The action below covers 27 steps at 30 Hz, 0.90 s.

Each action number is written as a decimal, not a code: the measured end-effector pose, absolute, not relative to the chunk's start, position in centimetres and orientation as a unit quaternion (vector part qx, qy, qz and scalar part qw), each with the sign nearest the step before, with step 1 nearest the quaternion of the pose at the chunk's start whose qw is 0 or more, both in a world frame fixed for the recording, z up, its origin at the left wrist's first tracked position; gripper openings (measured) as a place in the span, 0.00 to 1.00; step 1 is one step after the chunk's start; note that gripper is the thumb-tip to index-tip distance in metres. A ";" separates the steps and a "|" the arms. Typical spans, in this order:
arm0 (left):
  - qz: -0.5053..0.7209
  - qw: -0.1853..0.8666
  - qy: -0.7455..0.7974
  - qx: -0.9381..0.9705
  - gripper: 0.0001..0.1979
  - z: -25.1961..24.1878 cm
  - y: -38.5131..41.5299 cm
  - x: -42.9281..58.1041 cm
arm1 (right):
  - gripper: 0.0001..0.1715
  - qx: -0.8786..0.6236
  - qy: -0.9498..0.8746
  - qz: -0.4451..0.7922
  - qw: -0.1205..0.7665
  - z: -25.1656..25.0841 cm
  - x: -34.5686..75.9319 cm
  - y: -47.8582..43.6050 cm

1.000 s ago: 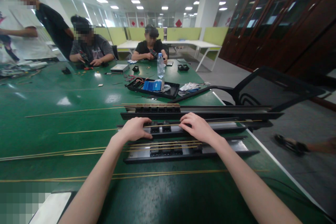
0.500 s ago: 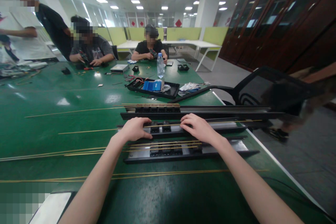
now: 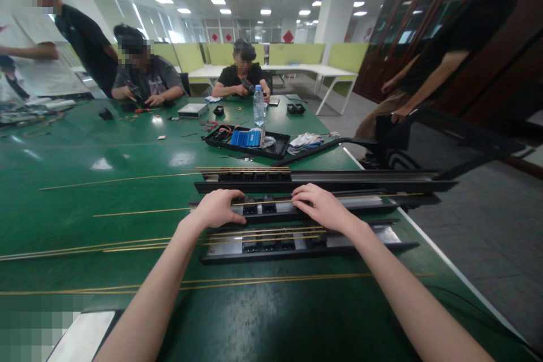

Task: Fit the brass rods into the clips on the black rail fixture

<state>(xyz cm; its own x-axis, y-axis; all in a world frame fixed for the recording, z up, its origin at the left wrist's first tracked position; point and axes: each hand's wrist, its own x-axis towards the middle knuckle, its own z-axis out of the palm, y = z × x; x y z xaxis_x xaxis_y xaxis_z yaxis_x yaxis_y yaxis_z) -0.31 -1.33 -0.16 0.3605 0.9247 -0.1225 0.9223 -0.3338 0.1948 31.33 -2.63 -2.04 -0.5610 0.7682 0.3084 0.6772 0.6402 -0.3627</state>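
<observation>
My left hand (image 3: 217, 207) spans the middle black channel (image 3: 373, 209), fingers at its far wall and thumb at its near wall. Two black blocks (image 3: 259, 205) sit in that channel between my hands. A thin brass-coloured rod (image 3: 139, 213) runs lengthwise along it, passing beneath my left hand. My right hand (image 3: 316, 203) has its fingertips together on this rod, right of the blocks; the exact contact is partly hidden. Nearer me, another channel (image 3: 229, 259) holds several black blocks with rods lying over them. Beyond, a longer channel (image 3: 360, 185) also contains blocks and rods.
Two more rods (image 3: 271, 279) lie on the green table (image 3: 237, 317) before me. Farther back are a black tray (image 3: 274, 150) with a blue item, a water bottle (image 3: 258, 106) and gloves (image 3: 306, 141). Co-workers sit opposite; a person stands by a chair (image 3: 466, 147) at right.
Both my hands, the channels and the rods stay in place. At right, the standing person shows more fully and the chair has shifted.
</observation>
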 end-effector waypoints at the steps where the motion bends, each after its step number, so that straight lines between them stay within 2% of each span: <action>1: 0.005 0.117 0.565 0.817 0.37 -0.2 -1.3 -0.3 | 0.16 -0.411 -0.878 0.103 0.224 -2.1 31.4 -2.6; 27: 0.016 0.106 0.562 0.820 0.36 -0.7 -1.1 -0.5 | 0.14 -0.399 -0.893 0.063 0.199 -0.8 27.8 -2.2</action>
<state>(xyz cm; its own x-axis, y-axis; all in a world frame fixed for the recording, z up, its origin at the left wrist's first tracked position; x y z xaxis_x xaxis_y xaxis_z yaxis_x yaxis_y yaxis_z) -0.49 -1.09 -0.67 0.3682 0.9250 -0.0934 0.9183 -0.3461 0.1919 27.81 -2.18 -0.84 -0.6022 0.7379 0.3048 0.6877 0.6734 -0.2715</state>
